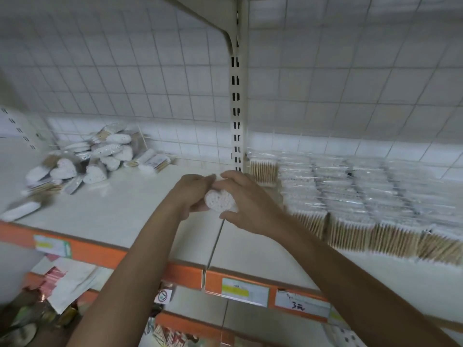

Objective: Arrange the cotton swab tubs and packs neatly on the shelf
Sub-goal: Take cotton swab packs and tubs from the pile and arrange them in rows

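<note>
Heart tub point(220, 202) is gripped between left hand point(191, 194) and right hand point(246, 200), just before upright point(241, 96). Loose pile point(85, 159) is seen left of upright, stacked packs point(355, 194) right.

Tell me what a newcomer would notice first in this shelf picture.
The left hand and right hand together hold a white heart-shaped tub of cotton swabs over the middle of the shelf. Far left on the shelf lies a jumbled pile of tubs and packs. To the right, clear packs lie in neat rows.
</note>
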Tool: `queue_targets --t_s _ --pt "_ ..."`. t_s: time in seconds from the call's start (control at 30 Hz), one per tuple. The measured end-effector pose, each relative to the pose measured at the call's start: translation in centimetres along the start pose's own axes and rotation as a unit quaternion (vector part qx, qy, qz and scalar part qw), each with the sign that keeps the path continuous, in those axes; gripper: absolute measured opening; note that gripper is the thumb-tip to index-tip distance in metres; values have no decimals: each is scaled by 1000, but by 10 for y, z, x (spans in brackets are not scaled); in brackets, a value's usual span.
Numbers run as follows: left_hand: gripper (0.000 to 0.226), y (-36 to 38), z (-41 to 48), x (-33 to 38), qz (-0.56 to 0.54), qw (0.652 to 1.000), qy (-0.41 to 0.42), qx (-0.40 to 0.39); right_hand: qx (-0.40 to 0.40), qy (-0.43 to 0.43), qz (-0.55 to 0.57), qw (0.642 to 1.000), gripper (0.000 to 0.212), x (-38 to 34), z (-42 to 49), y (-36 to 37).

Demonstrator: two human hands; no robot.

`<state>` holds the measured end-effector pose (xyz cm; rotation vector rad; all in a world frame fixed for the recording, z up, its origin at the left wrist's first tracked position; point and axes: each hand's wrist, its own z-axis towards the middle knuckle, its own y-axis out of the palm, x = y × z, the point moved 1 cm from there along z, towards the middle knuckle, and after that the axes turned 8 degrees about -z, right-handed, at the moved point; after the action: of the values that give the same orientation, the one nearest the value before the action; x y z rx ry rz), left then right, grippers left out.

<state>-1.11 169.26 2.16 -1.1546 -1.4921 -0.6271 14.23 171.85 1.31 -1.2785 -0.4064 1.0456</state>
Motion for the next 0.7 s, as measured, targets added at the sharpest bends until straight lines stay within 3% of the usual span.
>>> queue_targets --t_s 0.2,0.33,0.43,0.5,0.63,0.7 --pt "39 7 -40 -3 -18 998 51 -14 80 70 115 988 65 -10 -27 -22" --pt "27 16 -65 -12 -56 994 95 -15 111 113 100 982 58 -14 -42 -38" --pt "33 27 -85 -18 -55 990 116 -52 153 143 114 971 50 -16 -61 -51" --pt "35 37 -98 -20 20 982 177 -63 175 160 141 961 42 -17 -78 -58" --pt "29 64 -125 -13 182 930 315 -48 216 200 151 944 35 -7 -114 -72" --pt "43 81 -133 -8 210 917 335 -52 233 217 156 935 31 2 -131 -82"
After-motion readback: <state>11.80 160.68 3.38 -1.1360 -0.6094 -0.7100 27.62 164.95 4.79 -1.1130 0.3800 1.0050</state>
